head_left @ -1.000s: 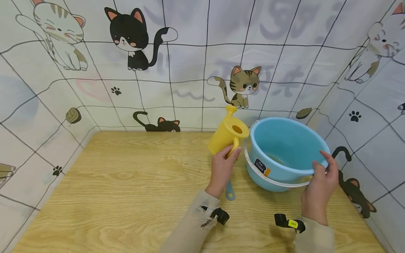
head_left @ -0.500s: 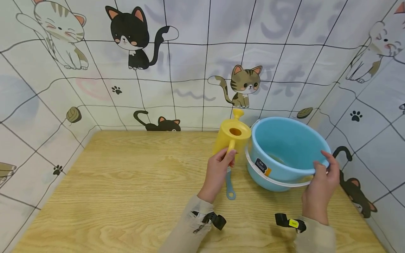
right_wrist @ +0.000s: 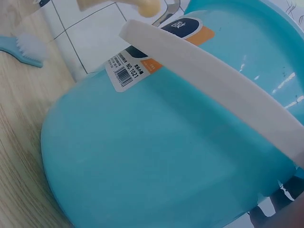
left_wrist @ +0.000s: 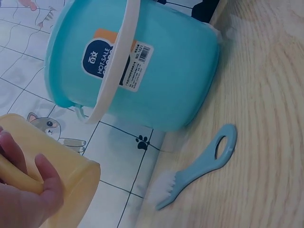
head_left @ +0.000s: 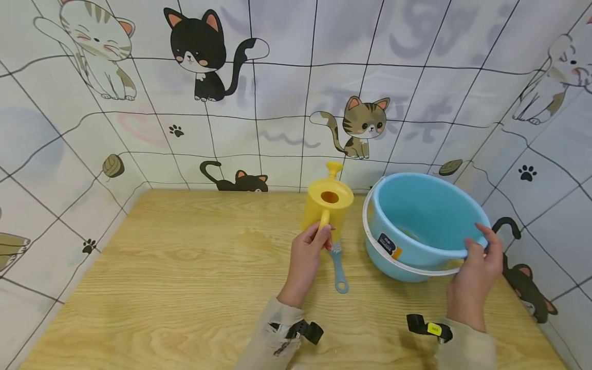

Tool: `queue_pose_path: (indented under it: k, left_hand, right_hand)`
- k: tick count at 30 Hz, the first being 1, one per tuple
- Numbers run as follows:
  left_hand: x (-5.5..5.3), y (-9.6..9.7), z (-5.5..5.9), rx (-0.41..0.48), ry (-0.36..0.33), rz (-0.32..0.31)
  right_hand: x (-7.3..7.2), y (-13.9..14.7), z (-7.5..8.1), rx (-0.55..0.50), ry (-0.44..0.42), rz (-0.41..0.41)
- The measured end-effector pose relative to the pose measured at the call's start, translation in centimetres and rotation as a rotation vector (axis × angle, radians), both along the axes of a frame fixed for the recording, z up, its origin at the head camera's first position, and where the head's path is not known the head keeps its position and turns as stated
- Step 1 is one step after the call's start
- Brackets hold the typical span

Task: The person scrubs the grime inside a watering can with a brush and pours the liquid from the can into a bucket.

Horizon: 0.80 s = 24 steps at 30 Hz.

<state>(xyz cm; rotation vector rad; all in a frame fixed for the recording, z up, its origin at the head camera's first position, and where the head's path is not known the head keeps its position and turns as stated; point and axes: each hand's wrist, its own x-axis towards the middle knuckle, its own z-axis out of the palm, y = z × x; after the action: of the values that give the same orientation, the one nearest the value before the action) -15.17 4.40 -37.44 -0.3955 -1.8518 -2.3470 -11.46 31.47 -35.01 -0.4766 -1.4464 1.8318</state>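
Note:
My left hand [head_left: 302, 259] grips the handle of a yellow watering can [head_left: 312, 211]. The can is held up over the table, its top opening facing me and its spout pointing toward the back wall. My right hand [head_left: 476, 275] holds the rim of a light blue bucket [head_left: 427, 253] at its near right side, thumb and fingers at the edge. The bucket stands on the table, and its white carrying handle [head_left: 409, 268] hangs down across the front. Between can and bucket lies a blue-grey brush [head_left: 339, 267] with white bristles, also visible in the left wrist view.
A wooden table [head_left: 185, 288] spreads out to the left and front. Walls covered with a cat-printed sheet [head_left: 277, 92] close off the back and both sides. A printed label [left_wrist: 118, 59] is on the bucket's side.
My left hand has swung the watering can from a tilt beside the bucket rim to nearly upright, then left away from it. More of the brush shows now. My right hand keeps hold of the bucket.

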Motion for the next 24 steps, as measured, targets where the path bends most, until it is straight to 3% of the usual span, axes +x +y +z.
queue_pose_path:
  k: [5, 12, 18, 24]
  left_hand:
    - [-0.2, -0.7, -0.4, -0.016, -0.003, 0.063]
    - [-0.4, -2.7, 0.2, 0.133, -0.083, 0.082]
    - [-0.5, -4.7, 0.2, 0.144, -0.131, 0.102]
    - [-0.8, -6.3, 0.1, 0.250, -0.195, 0.181]
  right_hand:
    - [0.1, 0.1, -0.2, 0.013, -0.022, -0.022]
    - [0.1, 0.3, -0.3, 0.027, -0.035, -0.041]
    - [0.2, 0.2, -0.4, 0.039, -0.045, -0.040]
    - [0.0, 0.1, -0.3, 0.059, -0.053, -0.033]
